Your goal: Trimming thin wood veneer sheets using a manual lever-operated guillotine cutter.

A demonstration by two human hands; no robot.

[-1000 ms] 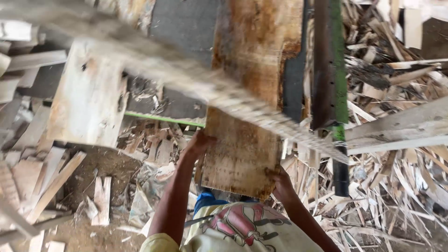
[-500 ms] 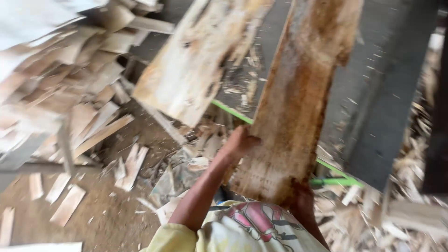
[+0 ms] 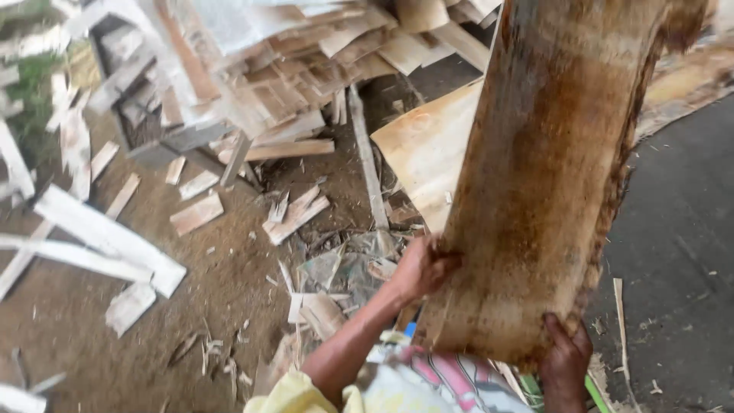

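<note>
A long brown sheet of rough wood veneer [image 3: 547,176] stands tilted in front of me, its near end at my waist. My left hand [image 3: 420,268] grips its left edge. My right hand [image 3: 564,359] grips its lower right corner from beneath. A paler veneer sheet [image 3: 424,149] lies behind it on the left.
A heap of veneer offcuts [image 3: 306,61] rises at the back. Loose strips and white boards [image 3: 107,241] litter the dirt floor on the left. A dark grey flat surface [image 3: 680,229] runs along the right. A green bar [image 3: 596,390] shows near my right hand.
The view has swung left and the sheet has shifted right across it, tilting more upright. Both hands have kept their hold on its near end.
</note>
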